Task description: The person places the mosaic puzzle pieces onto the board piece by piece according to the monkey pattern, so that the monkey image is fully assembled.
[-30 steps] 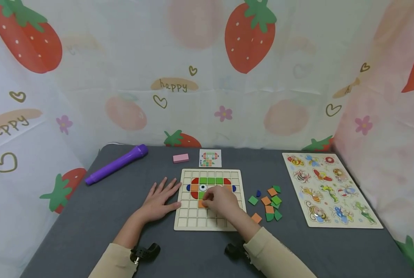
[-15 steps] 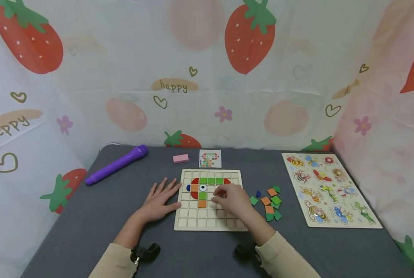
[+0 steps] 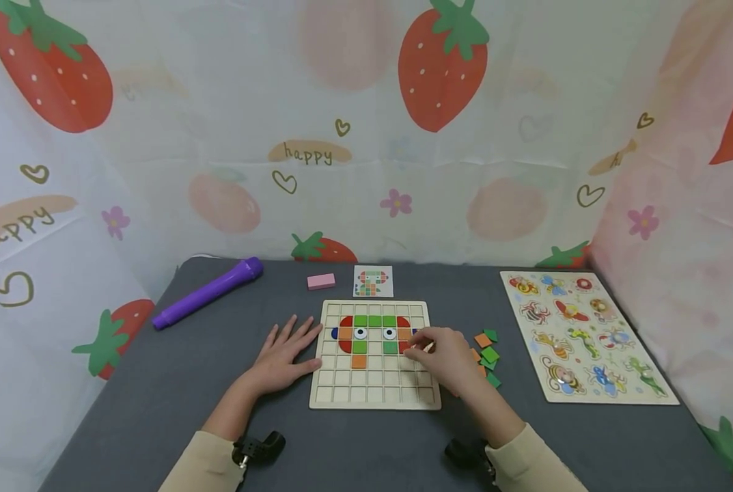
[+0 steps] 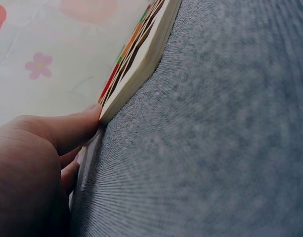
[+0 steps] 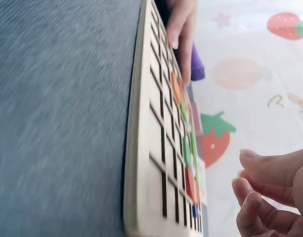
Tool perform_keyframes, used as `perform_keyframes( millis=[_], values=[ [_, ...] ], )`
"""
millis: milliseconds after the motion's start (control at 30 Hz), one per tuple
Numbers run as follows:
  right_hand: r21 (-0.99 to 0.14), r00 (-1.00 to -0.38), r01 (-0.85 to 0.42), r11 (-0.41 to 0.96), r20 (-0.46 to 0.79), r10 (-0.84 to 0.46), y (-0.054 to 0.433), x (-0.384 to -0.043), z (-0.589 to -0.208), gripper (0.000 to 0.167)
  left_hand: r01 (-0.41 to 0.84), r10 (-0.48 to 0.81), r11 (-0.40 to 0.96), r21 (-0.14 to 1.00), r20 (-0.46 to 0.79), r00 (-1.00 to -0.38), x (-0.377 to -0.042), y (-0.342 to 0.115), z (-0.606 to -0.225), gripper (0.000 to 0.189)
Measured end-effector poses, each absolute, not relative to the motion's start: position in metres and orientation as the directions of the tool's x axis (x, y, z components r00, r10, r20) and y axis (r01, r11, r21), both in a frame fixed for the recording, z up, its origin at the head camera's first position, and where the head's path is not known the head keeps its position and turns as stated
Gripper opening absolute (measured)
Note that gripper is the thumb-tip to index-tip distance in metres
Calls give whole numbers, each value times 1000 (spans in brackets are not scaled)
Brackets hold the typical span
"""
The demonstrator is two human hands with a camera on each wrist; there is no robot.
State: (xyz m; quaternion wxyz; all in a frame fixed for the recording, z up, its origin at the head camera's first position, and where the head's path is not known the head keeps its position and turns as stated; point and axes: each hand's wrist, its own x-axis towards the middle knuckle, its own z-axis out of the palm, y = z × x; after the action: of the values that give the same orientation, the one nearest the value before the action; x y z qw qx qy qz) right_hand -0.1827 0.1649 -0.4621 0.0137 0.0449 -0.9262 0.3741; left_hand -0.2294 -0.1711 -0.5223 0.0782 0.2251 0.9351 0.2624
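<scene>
My left hand (image 3: pixel 282 359) lies spread on the dark table, fingertips and thumb at the left edge of a pale wooden grid board (image 3: pixel 341 396). In the left wrist view, the thumb (image 4: pixel 77 129) meets the board's side. Red, green, orange and blue tiles form a figure on the grid, with two eye tiles, one a white-ringed eye tile (image 3: pixel 360 333). Over the board's right edge hovers my right hand (image 3: pixel 449 359), partly covering the figure's right end. Its fingers are loosely bent, and the right wrist view shows nothing between thumb and fingertips (image 5: pixel 247 200).
Loose green and orange tiles (image 3: pixel 491 355) lie right of the board, partly behind the right hand. A patterned card (image 3: pixel 374 281) and a pink block (image 3: pixel 321 281) are behind it. A purple microphone-shaped stick (image 3: pixel 209 294) lies back left; an insect puzzle board (image 3: pixel 587 338) lies at right.
My right hand has moved rightward from the middle of the grid to its right edge, uncovering the second eye tile and the green and red tiles there. My left hand stays put.
</scene>
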Motion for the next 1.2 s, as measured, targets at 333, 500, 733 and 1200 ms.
perform_keyframes(
  millis=[333, 500, 733, 1200],
  values=[
    [-684, -1000, -15, 729, 3, -17, 203, -167, -469, 17, 382, 460, 765, 519, -24, -888, -229, -171, -525, 76],
    [-659, -1000, 14, 752, -7, 12, 222, -158, -475, 20, 383, 458, 761, 524, -16, -889, -229, -171, -524, 75],
    [-617, -998, 58, 785, -60, 26, 232, -148, -485, 21, 384, 459, 763, 520, -18, -888, -229, -171, -525, 75],
    [-540, -990, 95, 836, -139, 23, 228, -148, -486, 25, 386, 459, 756, 529, -8, -889, -227, -171, -522, 75]
  ],
)
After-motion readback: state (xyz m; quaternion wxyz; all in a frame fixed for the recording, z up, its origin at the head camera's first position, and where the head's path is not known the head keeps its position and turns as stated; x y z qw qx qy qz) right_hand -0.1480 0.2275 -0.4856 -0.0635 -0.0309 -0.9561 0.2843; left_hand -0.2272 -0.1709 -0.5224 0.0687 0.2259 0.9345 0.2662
